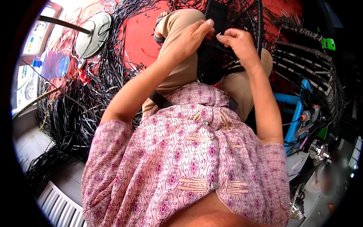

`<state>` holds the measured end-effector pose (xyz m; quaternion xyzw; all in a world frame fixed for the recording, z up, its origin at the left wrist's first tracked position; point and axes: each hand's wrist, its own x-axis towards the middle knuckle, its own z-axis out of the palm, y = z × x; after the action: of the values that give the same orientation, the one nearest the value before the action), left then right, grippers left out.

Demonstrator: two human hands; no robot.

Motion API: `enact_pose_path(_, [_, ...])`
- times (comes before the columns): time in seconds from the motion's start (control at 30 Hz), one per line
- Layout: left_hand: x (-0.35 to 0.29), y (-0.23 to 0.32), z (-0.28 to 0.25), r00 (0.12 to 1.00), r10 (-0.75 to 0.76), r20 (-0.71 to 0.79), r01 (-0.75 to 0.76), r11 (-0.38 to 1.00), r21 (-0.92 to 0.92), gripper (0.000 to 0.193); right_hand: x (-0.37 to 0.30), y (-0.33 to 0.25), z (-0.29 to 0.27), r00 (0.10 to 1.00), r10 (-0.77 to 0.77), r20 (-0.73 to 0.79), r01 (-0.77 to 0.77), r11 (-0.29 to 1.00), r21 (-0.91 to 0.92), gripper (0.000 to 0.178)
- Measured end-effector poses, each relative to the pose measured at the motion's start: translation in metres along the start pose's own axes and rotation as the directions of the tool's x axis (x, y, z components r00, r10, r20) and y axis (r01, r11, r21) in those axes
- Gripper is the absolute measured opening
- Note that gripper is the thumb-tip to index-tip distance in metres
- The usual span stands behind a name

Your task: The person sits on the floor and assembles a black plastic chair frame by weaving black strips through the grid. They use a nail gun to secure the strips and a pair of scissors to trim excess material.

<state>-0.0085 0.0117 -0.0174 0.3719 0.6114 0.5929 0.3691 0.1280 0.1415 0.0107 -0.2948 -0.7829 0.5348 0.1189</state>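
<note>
One red floor [139, 41]: it runs beneath the black woven piece [213, 56], much of it lost under litter.
Person [170, 151]: sits facing the woven piece, in a pink and purple patterned shirt and tan trousers [181, 19].
Black strips [75, 109]: a great loose tangle left of the woven piece.
Woven piece: between the person's legs, dark, with openwork and a straight edge along its right; the hands cover part from me.
Dark slatted stack [302, 62]: to the right of the woven piece, beyond the person's leg.
Blue frame [286, 99]: right of the woven piece, and lower than it.
Grey disc base [96, 39]: well left of the woven piece, a dark pole rising off it.
Clear bottle [55, 65]: farther left of the woven piece, blue-capped.
Left hand [194, 36]: at the woven piece's left side, thumb out, fingers curled; I can't tell whether they grip anything.
Right hand [239, 42]: over the woven piece, thumb and forefinger drawn close; whether a strip sits between, I can't tell.
Green object [328, 44]: far right of the woven piece, by the stack.
</note>
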Motion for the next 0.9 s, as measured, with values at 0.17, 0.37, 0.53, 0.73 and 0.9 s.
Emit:
enact_pose_path(0.17, [-0.019, 0.0, -0.01, 0.727, 0.644, 0.239, -0.623, 0.472, 0.623, 0.03, 0.04, 0.008, -0.008, 0.9, 0.278, 0.337, -0.318, 0.946, 0.069, 0.014])
enact_pose_path(0.37, [-0.01, -0.003, -0.008, 0.687, 0.582, 0.435, -0.68, 0.303, 0.668, 0.031, 0.06, 0.031, 0.004, 0.874, 0.279, 0.397, -0.301, 0.954, -0.006, 0.018])
enact_pose_path(0.53, [0.007, 0.008, -0.012, 0.683, 0.472, 0.558, -0.725, 0.344, 0.597, 0.028, 0.048, 0.037, 0.006, 0.96, -0.074, -0.27, 0.08, 0.997, 0.012, 0.033])
enact_pose_path(0.73, [0.035, 0.015, -0.021, 0.706, 0.141, 0.694, -0.551, 0.725, 0.413, 0.025, -0.049, 0.014, 0.011, 0.721, -0.353, -0.596, 0.404, 0.913, -0.052, 0.02])
enact_pose_path(0.9, [0.056, 0.005, -0.02, 0.657, -0.006, 0.754, -0.376, 0.864, 0.334, 0.032, -0.081, 0.029, 0.032, 0.679, -0.664, -0.313, 0.451, 0.714, -0.536, 0.016])
